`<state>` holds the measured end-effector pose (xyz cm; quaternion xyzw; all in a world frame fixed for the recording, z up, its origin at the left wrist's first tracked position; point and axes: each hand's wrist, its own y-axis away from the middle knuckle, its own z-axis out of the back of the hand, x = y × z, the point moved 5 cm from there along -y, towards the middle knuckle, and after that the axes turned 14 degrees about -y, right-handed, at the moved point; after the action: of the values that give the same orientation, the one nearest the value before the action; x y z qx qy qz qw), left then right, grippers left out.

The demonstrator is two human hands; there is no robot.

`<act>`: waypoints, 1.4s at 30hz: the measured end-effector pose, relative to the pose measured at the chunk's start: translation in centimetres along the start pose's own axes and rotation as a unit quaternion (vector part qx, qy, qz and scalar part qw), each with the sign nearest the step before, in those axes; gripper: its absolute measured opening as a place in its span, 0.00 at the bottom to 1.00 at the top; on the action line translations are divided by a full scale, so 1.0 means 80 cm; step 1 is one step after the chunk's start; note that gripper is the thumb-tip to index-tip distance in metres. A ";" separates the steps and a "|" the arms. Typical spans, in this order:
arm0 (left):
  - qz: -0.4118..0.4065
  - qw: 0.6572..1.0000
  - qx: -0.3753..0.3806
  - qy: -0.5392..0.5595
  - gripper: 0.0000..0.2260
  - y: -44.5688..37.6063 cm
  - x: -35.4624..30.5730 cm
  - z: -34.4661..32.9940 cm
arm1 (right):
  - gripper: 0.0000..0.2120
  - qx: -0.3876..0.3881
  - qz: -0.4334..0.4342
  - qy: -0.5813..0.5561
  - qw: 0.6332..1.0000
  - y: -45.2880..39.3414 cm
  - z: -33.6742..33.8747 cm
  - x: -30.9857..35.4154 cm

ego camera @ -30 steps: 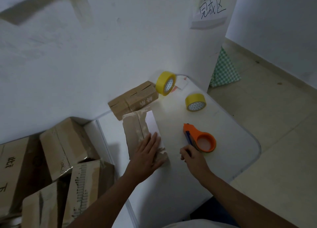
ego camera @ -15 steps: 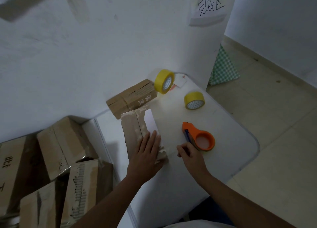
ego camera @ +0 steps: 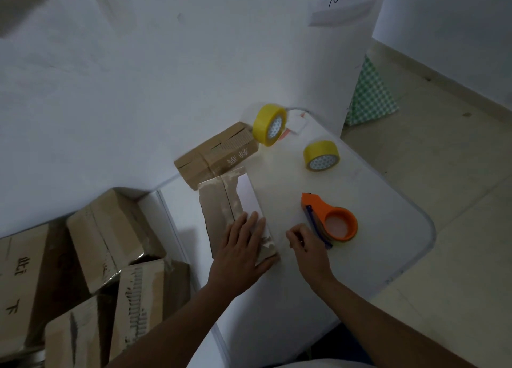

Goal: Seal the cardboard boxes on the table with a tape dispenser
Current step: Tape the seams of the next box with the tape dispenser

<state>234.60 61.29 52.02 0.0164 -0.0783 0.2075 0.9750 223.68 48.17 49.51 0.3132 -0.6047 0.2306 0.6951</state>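
Observation:
A small cardboard box (ego camera: 221, 201) lies flat on the white table (ego camera: 388, 215), its top flaps closed and its surface torn pale. My left hand (ego camera: 243, 246) rests flat on the box's near end with straight fingers. Right of the box lies an orange tape dispenser (ego camera: 332, 218) with a blue blade. My right hand (ego camera: 302, 243) sits at its near tip, fingers curled and fingertips pinched on the loose tape end. A second cardboard box (ego camera: 216, 154) stands against the wall behind.
Two yellow tape rolls are on the table: one upright (ego camera: 270, 124) by the wall, one lying flat (ego camera: 321, 156). Several cardboard boxes (ego camera: 105, 237) are piled on the floor at the left. The table's rounded edge (ego camera: 426, 237) is at the right.
My right hand has drawn slightly left, away from the dispenser toward the box. My left hand stays flat on the box.

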 end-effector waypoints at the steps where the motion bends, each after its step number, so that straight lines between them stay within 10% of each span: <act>1: -0.001 1.000 -0.002 -0.001 0.37 0.000 0.000 -0.001 | 0.09 0.004 0.004 0.008 1.000 -0.002 -0.004 -0.001; 14: -0.007 1.000 -0.017 -0.020 0.37 0.000 -0.005 -0.005 | 0.09 0.069 0.036 0.065 0.995 -0.019 -0.043 -0.015; 27: -0.006 1.000 -0.013 -0.017 0.36 -0.001 -0.005 -0.003 | 0.13 0.148 -0.165 0.068 0.973 -0.017 -0.041 -0.042; 33: -0.002 1.000 -0.004 -0.016 0.37 -0.001 -0.003 -0.002 | 0.21 0.085 -0.009 0.084 0.993 0.014 -0.019 0.001; 42: 0.004 1.000 0.009 0.004 0.38 -0.003 -0.003 0.000 | 0.28 0.189 0.048 0.156 0.968 0.050 -0.044 0.026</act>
<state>234.49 61.01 51.98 0.0242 -0.0722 0.2117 0.9744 223.65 53.35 51.95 0.3696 -0.4485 0.4203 0.6968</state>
